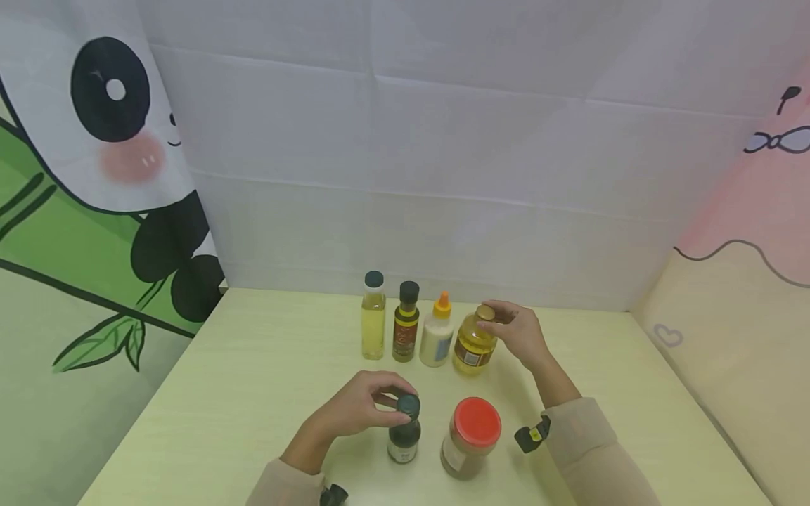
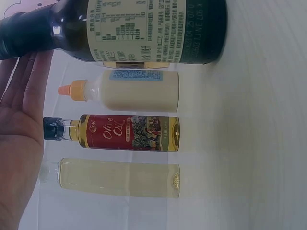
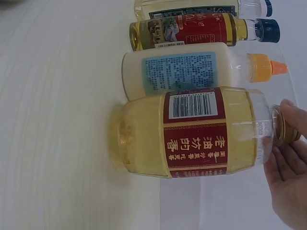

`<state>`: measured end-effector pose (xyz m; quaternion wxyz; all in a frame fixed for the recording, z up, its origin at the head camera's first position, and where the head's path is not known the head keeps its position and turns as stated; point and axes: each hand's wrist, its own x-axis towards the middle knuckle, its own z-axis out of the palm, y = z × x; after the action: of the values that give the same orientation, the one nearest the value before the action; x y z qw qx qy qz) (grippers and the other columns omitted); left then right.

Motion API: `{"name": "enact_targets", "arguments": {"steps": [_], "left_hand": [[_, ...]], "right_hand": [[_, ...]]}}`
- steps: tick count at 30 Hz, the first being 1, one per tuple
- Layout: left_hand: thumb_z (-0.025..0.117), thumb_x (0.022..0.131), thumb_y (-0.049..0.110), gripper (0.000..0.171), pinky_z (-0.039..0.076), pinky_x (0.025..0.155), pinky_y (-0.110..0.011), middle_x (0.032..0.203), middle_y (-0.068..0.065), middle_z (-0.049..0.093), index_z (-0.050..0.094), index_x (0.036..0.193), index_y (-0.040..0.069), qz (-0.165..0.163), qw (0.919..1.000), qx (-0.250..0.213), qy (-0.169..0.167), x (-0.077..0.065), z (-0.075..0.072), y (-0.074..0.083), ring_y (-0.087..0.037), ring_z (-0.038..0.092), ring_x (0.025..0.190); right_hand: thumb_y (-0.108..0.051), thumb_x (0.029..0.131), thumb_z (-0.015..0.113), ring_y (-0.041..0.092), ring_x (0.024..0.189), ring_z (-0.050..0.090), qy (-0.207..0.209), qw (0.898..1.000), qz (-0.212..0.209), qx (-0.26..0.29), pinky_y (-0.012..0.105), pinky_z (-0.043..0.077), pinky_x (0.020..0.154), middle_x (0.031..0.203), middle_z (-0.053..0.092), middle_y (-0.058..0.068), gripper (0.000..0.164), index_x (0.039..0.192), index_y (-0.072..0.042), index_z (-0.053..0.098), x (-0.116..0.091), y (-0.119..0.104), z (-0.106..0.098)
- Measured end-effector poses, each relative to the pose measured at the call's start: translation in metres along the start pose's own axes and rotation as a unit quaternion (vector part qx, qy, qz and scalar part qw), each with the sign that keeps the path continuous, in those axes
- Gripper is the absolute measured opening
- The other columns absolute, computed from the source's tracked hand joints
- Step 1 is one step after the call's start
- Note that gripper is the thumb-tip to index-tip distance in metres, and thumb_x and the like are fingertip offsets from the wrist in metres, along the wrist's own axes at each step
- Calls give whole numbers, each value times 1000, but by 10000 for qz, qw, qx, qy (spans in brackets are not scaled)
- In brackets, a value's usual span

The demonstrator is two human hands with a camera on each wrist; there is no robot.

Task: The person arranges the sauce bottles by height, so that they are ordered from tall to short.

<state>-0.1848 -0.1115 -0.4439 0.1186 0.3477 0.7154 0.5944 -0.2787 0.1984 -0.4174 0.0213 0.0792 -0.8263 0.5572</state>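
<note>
My left hand (image 1: 361, 407) holds the dark green cap of a small dark glass bottle (image 1: 403, 439), thumb on the near side and fingers behind. This bottle stands upright with a pale printed label (image 2: 136, 31). Farther back, my right hand (image 1: 520, 334) pinches the gold cap of a rounded bottle of yellow oil (image 1: 473, 346). Its red label with a barcode (image 3: 196, 106) faces the right wrist camera. Left of the oil bottle stands a cream-coloured squeeze bottle (image 1: 435, 341) with an orange nozzle. A jar with a red lid (image 1: 477, 422) stands right of the dark bottle.
The back row continues left with a slim olive oil bottle (image 1: 405, 330) with a red label and a tall bottle of pale yellow oil (image 1: 373, 323). The pale table (image 1: 266, 365) meets a white cloth (image 1: 443, 161) behind the row. Printed cloths hang at both sides.
</note>
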Motion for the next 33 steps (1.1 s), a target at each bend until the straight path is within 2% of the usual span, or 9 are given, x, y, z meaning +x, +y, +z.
{"name": "enact_targets", "arguments": {"steps": [33], "left_hand": [[74, 86, 5, 26, 54, 84, -37, 104, -5, 68, 67, 110, -1, -13, 9999, 117, -50, 2, -2, 0, -17, 65, 99]], "right_hand": [[-16, 83, 79, 30, 112, 60, 114, 9998, 79, -109, 41, 50, 92, 123, 63, 15, 49, 127, -2, 62, 9, 6, 8]]}}
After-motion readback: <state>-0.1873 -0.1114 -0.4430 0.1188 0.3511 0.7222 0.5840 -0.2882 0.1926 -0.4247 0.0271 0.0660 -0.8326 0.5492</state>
